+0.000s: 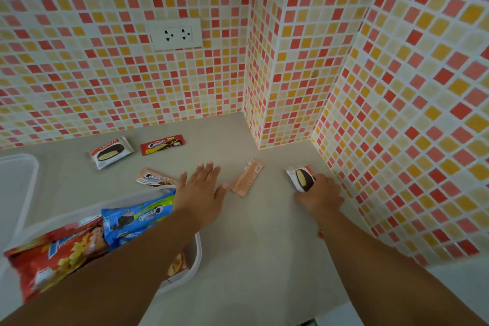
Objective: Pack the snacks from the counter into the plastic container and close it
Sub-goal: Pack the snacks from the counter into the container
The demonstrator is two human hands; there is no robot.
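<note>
Looking down from the head camera: grey counter set into a corner of orange, red and yellow mosaic tile wall, with a white double socket on the back wall

Right hand is at the right side of the counter near the tiled wall, fingers curled round a white cake packet showing a chocolate-coated slice; the packet is held tilted up, and whether its lower end touches the counter cannot be told

Left hand is stretched forward with fingers straight and spread wide, holding nothing. A peach wafer packet lies flat on the counter just beside its thumb, between the two hands; contact with the thumb cannot be told

Plastic container sits at lower left, partly hidden under the left forearm, lid off. Inside it: a blue biscuit pack, a red snack bag sticking out over the near-left rim, and a small orange packet seen through the right end

Clear lid lies on the counter at the far left edge

Still loose on the counter: a second white cake packet and a red biscuit packet near the back wall, and a tan biscuit packet lying just behind the container, beside the left hand
</note>
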